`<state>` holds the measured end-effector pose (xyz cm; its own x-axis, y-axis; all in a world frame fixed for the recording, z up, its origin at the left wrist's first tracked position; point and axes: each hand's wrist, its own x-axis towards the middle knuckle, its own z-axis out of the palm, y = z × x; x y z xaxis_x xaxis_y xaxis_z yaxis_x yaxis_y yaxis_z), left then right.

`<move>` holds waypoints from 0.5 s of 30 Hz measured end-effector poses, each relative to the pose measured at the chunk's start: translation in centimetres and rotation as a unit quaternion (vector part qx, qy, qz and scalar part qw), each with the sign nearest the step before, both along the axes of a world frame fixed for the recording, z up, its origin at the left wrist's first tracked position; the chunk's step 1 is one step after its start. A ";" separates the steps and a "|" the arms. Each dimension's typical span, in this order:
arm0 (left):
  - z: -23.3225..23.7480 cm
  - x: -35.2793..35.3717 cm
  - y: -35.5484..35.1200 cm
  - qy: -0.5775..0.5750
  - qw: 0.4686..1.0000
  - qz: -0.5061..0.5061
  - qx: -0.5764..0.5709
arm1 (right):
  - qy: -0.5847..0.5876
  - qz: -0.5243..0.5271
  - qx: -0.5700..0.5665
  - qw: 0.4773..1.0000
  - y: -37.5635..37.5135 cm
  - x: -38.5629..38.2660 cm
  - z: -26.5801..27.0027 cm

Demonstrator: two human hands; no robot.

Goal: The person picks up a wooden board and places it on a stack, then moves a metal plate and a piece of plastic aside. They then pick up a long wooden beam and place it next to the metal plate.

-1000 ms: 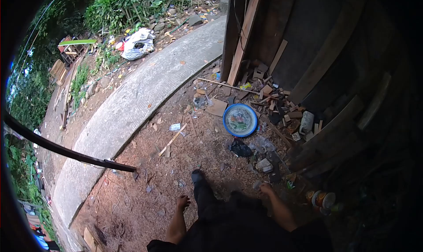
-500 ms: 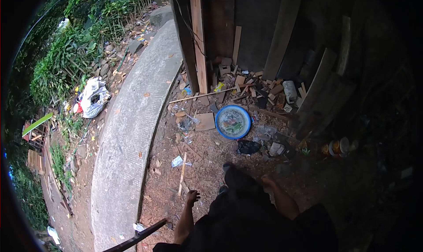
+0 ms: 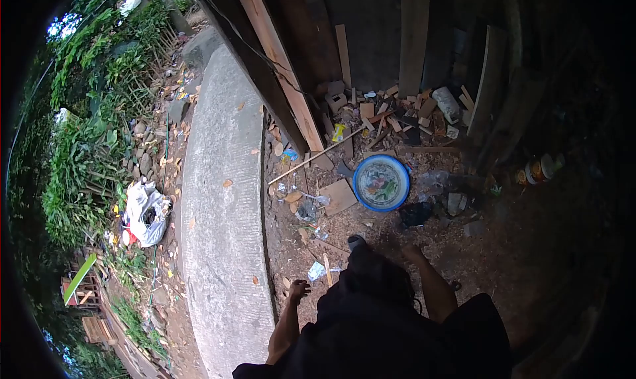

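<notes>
My left hand [image 3: 300, 290] hangs beside my body, holding nothing, its fingers loosely curled and apart. Close to it on the dirt lie a white-and-blue wrapper [image 3: 317, 271] and a thin wooden strip [image 3: 328, 270]. My right hand [image 3: 412, 252] is low on the other side, dim and blurred, so its fingers do not show clearly. Ahead of both hands, touching neither, a round blue-rimmed basin [image 3: 357, 170] rests on the ground with something colourful inside. Between basin and right hand is a black plastic bag [image 3: 415, 213].
A concrete path [image 3: 222, 200] curves along the left. Wood scraps [image 3: 381, 117] are heaped against the dark wall, with planks [image 3: 415, 41] leaning there. A wooden post [image 3: 281, 64] stands by the path. A white sack [image 3: 147, 213] lies beyond it. Stacked containers [image 3: 538, 170] sit at right.
The view has turned and shifted, so the path stands more upright and the basin appears farther right. Both arms stay low at my sides.
</notes>
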<state>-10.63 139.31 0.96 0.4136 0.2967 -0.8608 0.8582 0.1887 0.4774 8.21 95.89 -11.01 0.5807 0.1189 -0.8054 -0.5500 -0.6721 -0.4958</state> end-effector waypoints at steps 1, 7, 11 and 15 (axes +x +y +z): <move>-0.2 1.6 2.3 -0.020 1.000 0.007 0.010 | 0.004 -0.014 0.025 1.000 2.5 1.4 1.8; 0.3 10.9 11.4 -0.070 0.996 -0.059 0.022 | 0.006 -0.105 0.067 0.992 14.0 5.5 8.3; -2.0 15.5 17.4 -0.081 0.977 -0.193 0.030 | -0.001 -0.166 0.049 0.985 18.1 5.1 9.9; -4.5 19.6 24.5 -0.046 0.957 -0.286 -0.001 | -0.048 -0.297 0.040 0.953 21.3 0.9 7.3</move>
<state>8.98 163.83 -3.57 0.5821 -0.0025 -0.8131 0.7757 -0.2983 0.5562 9.11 117.17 -3.70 0.6347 -0.1961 -0.7475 -0.7716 -0.2139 -0.5990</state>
